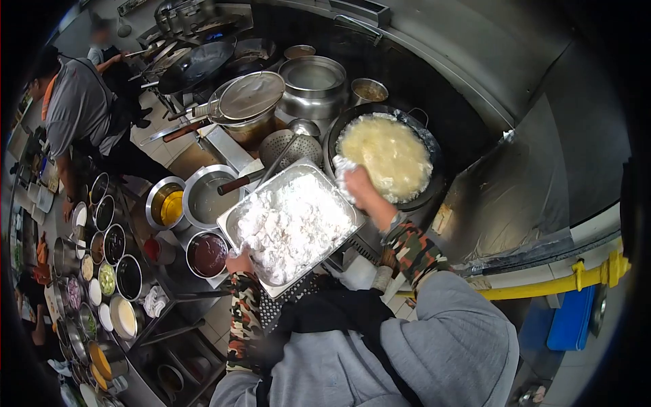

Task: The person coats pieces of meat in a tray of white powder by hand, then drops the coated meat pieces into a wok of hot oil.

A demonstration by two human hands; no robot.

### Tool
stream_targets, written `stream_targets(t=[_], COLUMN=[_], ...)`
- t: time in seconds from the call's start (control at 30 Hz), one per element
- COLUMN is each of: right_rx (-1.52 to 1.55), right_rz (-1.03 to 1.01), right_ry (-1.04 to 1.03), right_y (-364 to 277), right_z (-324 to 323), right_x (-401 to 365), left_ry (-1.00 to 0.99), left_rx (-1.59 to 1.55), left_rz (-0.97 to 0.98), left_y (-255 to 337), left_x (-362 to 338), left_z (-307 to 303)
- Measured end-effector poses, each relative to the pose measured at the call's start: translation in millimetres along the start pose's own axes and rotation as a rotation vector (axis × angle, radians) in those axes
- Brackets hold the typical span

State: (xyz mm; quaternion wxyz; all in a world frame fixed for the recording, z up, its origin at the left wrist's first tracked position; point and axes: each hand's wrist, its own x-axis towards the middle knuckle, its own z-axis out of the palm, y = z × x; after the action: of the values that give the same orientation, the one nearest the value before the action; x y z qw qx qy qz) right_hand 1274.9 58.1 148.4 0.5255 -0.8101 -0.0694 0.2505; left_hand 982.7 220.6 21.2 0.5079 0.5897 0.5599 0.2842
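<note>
My left hand [239,261] grips the left edge of a rectangular metal tray [324,253], fingers closed on the rim. Inside the tray lies a heap of flour-coated pieces [288,220]; their kind is hidden by the white coating. My right hand [363,188] is closed at the tray's far right corner, beside the wok. Against its fingers is a crumpled white thing [344,175], either a cloth or a floured piece. The black wok [437,159] holds pale yellow, foaming oil [384,154].
A perforated ladle bowl [290,146], a mesh strainer [251,95] over a pot and a large lidded pot [312,85] stand beyond the tray. On the left are several sauce and ingredient containers [124,317]. A co-worker [85,108] stands beyond them. A yellow pipe [542,281] runs at right.
</note>
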Motion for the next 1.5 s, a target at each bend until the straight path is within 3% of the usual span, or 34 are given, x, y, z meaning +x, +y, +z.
stream_targets(t=[0.1, 0.13, 0.2, 0.33, 0.4, 0.53, 0.6, 0.67, 0.73, 0.87, 0.93, 0.97, 1.0, 1.03, 1.1, 1.13, 1.2, 1.23, 1.3, 1.33, 1.4, 1.43, 1.5], right_rx=[-0.361, -0.366, -0.749, -0.833, -1.043, -1.155, -1.074, -1.051, -0.958, -1.051, -1.008, -1.290, -1.287, -1.164, -0.937, -0.801, -0.644, -0.645, -0.229, -0.227, 0.194, 0.272, 0.456], right_rz=[-0.327, -0.327, -0.449, -0.427, -0.381, -0.428, -0.608, -0.524, -0.824, -0.883, -1.255, -1.165, -1.170, -1.080, -0.833, -0.918, -0.656, -0.662, -0.226, -0.233, -0.082, -0.033, 0.079], right_ry=[0.168, 0.165, 0.112, -0.053, 0.037, 0.090, 0.268, 0.214, 0.044, -0.323, -0.366, -0.462, -0.463, -0.449, -0.410, -0.393, -0.557, -0.557, -0.546, -0.550, -0.570, -0.457, -0.481], right_y=[-5.3, 9.7, 32.4, 28.0, 42.2, 46.2, 33.9, 8.1, 2.2, -5.5, 22.1, 33.9, 28.8, 20.0, 12.5, 0.3, -3.4, 5.3, 22.9, 25.5, 27.5, 39.5, 48.0], right_z=[-41.3, -56.1, -79.3, -91.0, -85.6, -72.6, -67.6, -48.0, -23.7, 30.8, 53.9, 61.7, 60.5, 56.7, 48.5, 40.5, 23.5, 21.4, 27.9, 31.1, 39.0, 45.8, 45.2], right_x=[10.6, 26.8, 52.9, 26.7, 33.6, 44.9, 40.8, 18.0, 3.1, -42.7, -29.9, -18.4, -19.2, -20.9, -16.4, -21.6, -13.3, -6.5, -3.3, -6.0, -11.5, -2.4, 2.8], left_ry=[-0.069, -0.067, 0.005, -0.015, -0.031, -0.032, -0.019, -0.051, 0.048, -0.021, -0.038, 0.007, 0.056, 0.013, 0.022, 0.029, 0.028, 0.022, 0.059, 0.093, 0.015, 0.032, -0.010], left_rx=[0.011, 0.009, 0.039, -0.006, -0.029, -0.067, -0.044, -0.084, 0.084, -0.041, -0.083, -0.049, -0.016, -0.049, -0.088, -0.056, -0.089, -0.117, -0.062, -0.008, -0.125, -0.102, -0.140], left_rz=[-0.037, -0.042, -0.061, -0.067, -0.039, 0.018, 0.013, -0.035, -0.095, -0.096, -0.067, -0.076, -0.082, -0.098, -0.058, -0.058, -0.051, -0.040, -0.053, -0.069, -0.056, -0.064, -0.065], left_y=[10.3, 11.2, 12.1, 21.0, 18.1, 6.8, 8.5, 37.7, 39.8, 44.5, 34.2, 32.1, 32.5, 56.7, 45.9, 43.3, 31.9, 34.5, 49.0, 56.8, 45.8, 48.4, 40.0], left_x=[-4.3, -5.9, -7.1, -12.4, -10.7, -5.3, -6.4, -23.0, -23.5, -26.1, -23.4, -23.3, -22.5, -35.1, -30.7, -29.5, -24.2, -24.0, -33.1, -35.9, -27.9, -29.9, -26.8], left_z=[-3.1, -1.8, -0.6, -1.8, -2.0, -0.3, -0.3, -6.4, -4.5, -8.1, -4.3, -2.4, -1.8, -8.0, -6.9, -6.5, -2.9, -3.5, -5.8, -7.0, -6.9, -7.7, -6.4])
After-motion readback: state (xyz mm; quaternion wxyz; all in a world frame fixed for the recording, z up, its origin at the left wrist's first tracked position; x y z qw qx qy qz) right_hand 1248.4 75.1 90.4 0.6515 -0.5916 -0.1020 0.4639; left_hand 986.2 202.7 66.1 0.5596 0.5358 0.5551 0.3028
